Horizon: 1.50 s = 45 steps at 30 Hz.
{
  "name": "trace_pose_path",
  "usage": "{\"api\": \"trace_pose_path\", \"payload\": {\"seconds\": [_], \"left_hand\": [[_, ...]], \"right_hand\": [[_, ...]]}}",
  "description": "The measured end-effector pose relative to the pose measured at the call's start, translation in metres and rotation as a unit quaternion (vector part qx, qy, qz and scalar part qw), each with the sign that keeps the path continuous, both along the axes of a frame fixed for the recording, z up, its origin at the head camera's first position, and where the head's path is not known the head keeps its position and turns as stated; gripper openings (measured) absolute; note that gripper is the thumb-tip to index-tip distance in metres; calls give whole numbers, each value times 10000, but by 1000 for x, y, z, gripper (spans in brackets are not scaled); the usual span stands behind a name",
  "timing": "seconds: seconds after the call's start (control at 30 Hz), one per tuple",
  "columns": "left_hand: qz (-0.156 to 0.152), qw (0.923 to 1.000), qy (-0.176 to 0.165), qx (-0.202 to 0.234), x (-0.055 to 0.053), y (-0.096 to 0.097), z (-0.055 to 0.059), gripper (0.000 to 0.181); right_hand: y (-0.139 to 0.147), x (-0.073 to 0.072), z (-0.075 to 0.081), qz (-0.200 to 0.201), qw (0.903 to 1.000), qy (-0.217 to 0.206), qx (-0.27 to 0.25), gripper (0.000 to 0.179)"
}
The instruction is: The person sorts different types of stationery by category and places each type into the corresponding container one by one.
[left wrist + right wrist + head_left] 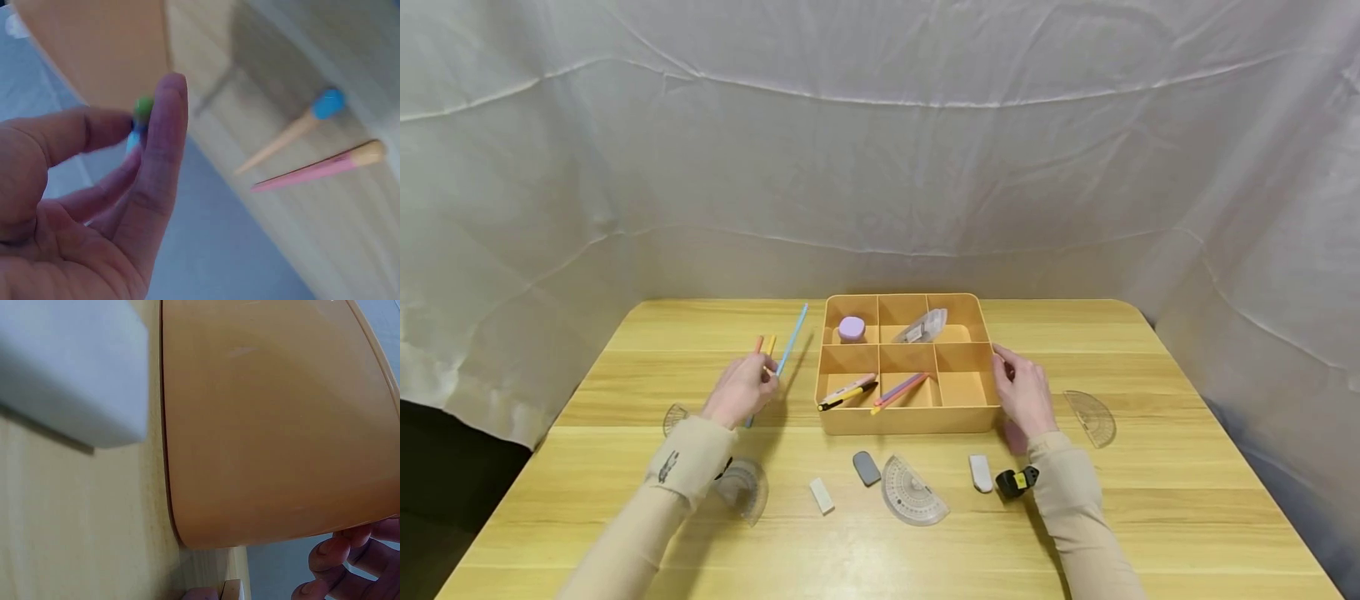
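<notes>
My left hand [743, 390] pinches a slim blue pen [792, 337] above the table's left part. In the left wrist view, its green end [144, 109] shows between thumb and fingers. Beside that hand, a red-ended pen [759, 343] and a yellow-ended pen [771, 343] lie on the table, partly hidden by it. The right hand [1024, 392] rests at the right side of an orange six-compartment organizer [910, 421]. In the right wrist view its fingers [330, 551] are loosely bent by the organizer's edge, apparently touching it.
In the organizer are a lilac case [852, 328], a clear packet [922, 326] and several pens [901, 392]. In front lie a white eraser [822, 496], a grey eraser [867, 468], a protractor [913, 493], a white block [980, 473] and a black tape measure [1017, 482].
</notes>
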<state>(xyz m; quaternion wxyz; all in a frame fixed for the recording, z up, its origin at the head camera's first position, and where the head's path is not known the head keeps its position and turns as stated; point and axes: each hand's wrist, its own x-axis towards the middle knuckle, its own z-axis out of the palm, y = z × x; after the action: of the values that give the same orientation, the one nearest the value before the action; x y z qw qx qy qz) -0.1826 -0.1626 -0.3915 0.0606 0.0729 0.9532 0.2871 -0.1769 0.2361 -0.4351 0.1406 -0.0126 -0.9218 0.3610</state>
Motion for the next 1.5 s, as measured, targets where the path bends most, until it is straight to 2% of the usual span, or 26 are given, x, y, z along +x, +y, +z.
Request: {"api": "trace_pose_path", "payload": {"seconds": [0.2, 0.4, 0.57, 0.7, 0.9, 1.27, 1.5], "left_hand": [[134, 9995, 280, 90, 7, 6, 13, 42], [259, 9959, 862, 65, 18, 15, 20, 35], [433, 9869, 1528, 267, 29, 25, 21, 30], [406, 9773, 2008, 541, 39, 35, 23, 26], [463, 9670, 2310, 973, 53, 47, 28, 26], [700, 9324, 3122, 1684, 75, 57, 36, 23], [969, 9003, 3550, 2325, 79, 64, 36, 21]], "right_hand": [[0, 0, 1, -27, 10000, 1, 47, 38], [1, 0, 1, -49, 10000, -44, 44, 38], [1, 1, 1, -11, 10000, -19, 83, 39], [0, 1, 1, 1, 10000, -53, 64, 40], [0, 0, -1, 5, 10000, -72, 43, 40], [0, 0, -2, -21, 10000, -41, 49, 39], [0, 0, -2, -43, 10000, -16, 52, 39]]}}
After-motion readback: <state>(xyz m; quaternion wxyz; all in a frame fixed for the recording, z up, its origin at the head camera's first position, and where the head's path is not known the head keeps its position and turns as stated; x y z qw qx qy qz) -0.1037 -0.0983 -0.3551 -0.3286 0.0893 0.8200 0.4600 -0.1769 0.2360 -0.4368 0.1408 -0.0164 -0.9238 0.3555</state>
